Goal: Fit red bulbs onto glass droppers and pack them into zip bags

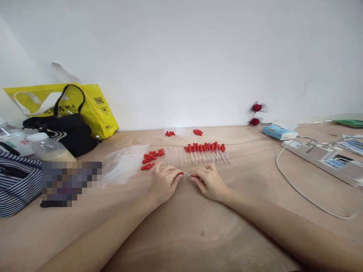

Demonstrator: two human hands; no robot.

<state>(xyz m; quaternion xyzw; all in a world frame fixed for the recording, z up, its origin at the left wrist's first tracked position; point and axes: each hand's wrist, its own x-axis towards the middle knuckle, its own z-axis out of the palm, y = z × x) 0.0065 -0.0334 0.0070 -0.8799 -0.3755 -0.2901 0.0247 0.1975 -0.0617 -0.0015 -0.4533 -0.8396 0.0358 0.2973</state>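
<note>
My left hand (166, 183) pinches a red rubber bulb (180, 173) at the middle of the table. A thin clear tube (187, 174) runs from the bulb to my right hand (208, 182), whose fingers are closed on its other end. Just beyond my hands lies a row of bare clear tubes (175, 156). To its right is a row of tubes topped with red bulbs (210, 153), their tips pointing toward me. Loose red bulbs (148, 158) lie left of the bare tubes.
Clear plastic bags (124, 164) lie left of the bulbs. Farther left are a yellow bag (99, 109), a black bag (70, 132), a bottle (51, 149) and a striped bag (18, 183). At right are a tissue pack (279, 132) and a power strip (320, 160) with a cable.
</note>
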